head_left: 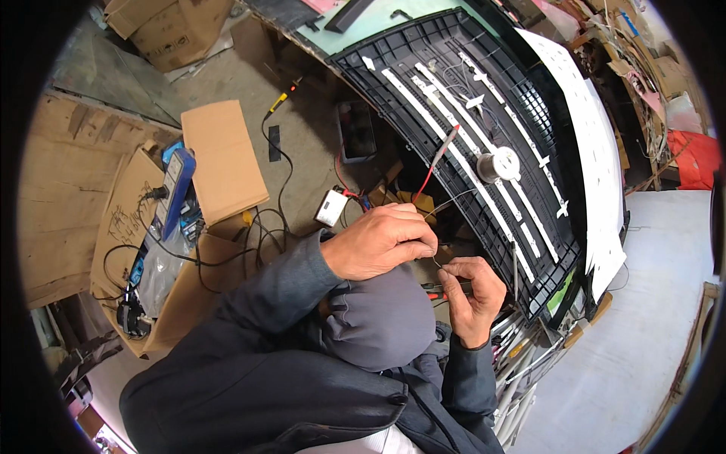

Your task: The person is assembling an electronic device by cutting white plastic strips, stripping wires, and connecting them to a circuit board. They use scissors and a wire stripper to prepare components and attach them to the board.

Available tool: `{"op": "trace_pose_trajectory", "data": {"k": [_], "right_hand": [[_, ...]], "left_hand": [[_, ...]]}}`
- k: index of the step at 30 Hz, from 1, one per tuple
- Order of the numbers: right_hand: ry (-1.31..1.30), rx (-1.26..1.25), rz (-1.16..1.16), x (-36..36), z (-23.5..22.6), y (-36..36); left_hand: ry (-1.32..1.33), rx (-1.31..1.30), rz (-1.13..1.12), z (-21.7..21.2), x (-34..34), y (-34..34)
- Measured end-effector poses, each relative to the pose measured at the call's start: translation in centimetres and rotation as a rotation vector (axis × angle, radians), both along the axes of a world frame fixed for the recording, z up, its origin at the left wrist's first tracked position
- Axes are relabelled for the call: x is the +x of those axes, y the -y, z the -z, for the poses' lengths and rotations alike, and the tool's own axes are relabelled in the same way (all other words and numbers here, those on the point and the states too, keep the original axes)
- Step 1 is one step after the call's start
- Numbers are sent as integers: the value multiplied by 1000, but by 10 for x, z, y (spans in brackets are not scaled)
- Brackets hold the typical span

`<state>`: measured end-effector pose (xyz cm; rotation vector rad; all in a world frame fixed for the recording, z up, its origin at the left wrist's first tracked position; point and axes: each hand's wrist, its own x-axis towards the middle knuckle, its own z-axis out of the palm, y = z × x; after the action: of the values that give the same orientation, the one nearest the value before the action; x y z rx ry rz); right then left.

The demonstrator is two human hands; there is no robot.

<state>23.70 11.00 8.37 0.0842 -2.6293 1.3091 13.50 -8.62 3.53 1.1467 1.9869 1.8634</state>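
Two hands meet: left hand (382, 240) and right hand (473, 291) pinch thin wire (439, 262); white rectangular box (331, 206) just left of grip, brown cardboard carton (170, 26) far beyond.

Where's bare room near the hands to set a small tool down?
Free: the pale floor right of the black panel, and the flat cardboard sheet left of the cables. Crowded: under both hands, left hand and right hand, pinching a thin wire, and the tubes below the panel.
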Motion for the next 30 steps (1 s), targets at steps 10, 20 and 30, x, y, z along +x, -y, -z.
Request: {"op": "trace_pose_trajectory", "data": {"k": [10,20,30], "right_hand": [[129,-63,10,5,22,1],[-105,-87,-191,-1,21,9],[-60,-203,-124,10,29,-8]], "left_hand": [[160,3,-2,22,3,2],[503,-107,-258,88,-23,5],[-185,-973,-735,260,-130,-5]]}}
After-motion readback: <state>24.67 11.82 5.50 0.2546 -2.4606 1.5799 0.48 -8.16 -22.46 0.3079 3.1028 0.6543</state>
